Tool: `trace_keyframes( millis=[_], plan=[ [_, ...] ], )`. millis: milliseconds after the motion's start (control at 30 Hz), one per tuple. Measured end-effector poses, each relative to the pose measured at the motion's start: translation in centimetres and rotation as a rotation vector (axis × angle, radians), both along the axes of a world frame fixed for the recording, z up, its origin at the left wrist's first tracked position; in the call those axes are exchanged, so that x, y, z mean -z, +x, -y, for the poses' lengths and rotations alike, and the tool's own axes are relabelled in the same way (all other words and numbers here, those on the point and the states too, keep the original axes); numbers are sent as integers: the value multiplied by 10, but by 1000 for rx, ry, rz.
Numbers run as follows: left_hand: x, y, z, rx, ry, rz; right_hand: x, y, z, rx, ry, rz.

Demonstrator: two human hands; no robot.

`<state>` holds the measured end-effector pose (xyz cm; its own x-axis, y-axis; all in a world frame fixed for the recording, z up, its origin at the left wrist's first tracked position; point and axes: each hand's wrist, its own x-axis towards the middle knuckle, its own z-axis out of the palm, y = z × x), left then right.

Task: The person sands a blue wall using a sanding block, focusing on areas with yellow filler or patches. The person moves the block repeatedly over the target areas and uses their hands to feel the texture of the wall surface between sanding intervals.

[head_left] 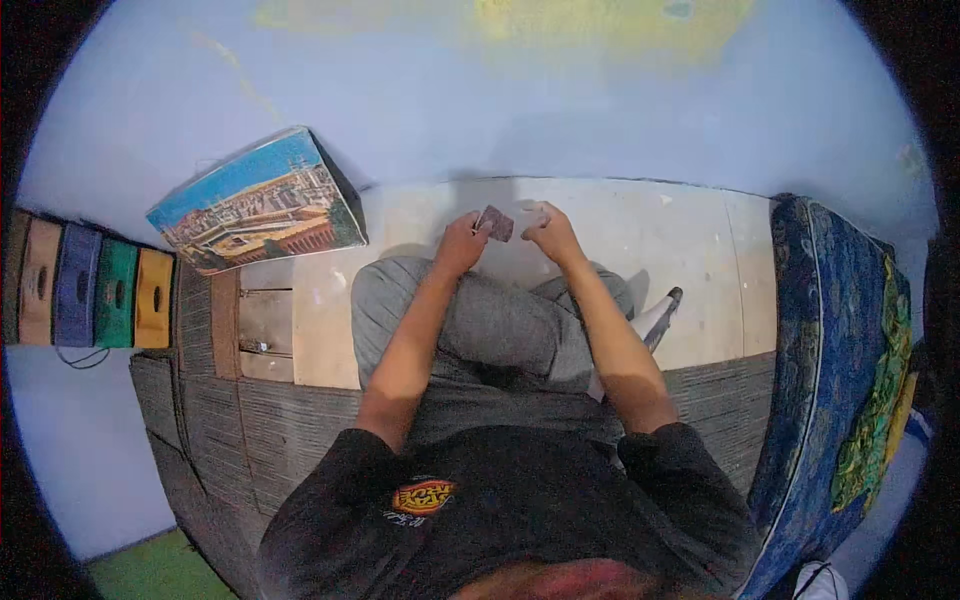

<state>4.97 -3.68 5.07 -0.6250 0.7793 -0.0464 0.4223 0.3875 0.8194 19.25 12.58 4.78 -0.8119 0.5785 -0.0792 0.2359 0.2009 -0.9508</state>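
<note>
My left hand (460,246) is closed on a small, flat, dark reddish-brown rectangular piece (498,224), held by one edge above my crossed legs. What kind of thing it is I cannot make out. To its right, my right hand (556,238) is raised with the index finger bent and the thumb apart from it. Nothing shows between those fingers, and a small gap separates them from the brown piece. Grey trousers (490,320) cover my folded legs beneath both hands. Beside my right knee lies a slim white object with a dark tip (658,318).
A picture panel of a city (265,205) leans at the far left. Coloured drawers (115,290) stand left of it. A patterned blue mattress (830,370) borders the right side. Pale boards (700,240) and ribbed brown matting (300,425) cover the floor before a bluish wall (400,110).
</note>
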Motion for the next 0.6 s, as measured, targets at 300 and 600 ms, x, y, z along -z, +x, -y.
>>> trace_keyframes(
  millis=[300, 600],
  plan=[
    [4, 4, 4, 38, 11, -146, -16, -1, 14, 21, 43, -205],
    [-10, 6, -1, 101, -82, 125, -7, -4, 24, 44, 70, -169]
  ],
)
